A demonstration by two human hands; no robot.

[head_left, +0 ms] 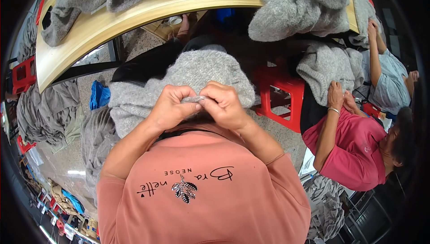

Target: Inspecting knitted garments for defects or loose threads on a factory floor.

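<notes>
Both hands (171, 106) pinch a narrow bit of the fuzzy, pale-grey, softly rumpled knit garment (204, 71).

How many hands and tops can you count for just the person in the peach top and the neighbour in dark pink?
Peach-top person's hands: 2 (left hand and right hand, pinching grey knit fabric)
Neighbour's hands: 2
Peach top: 1
Dark pink top: 1
Total: 6
</notes>
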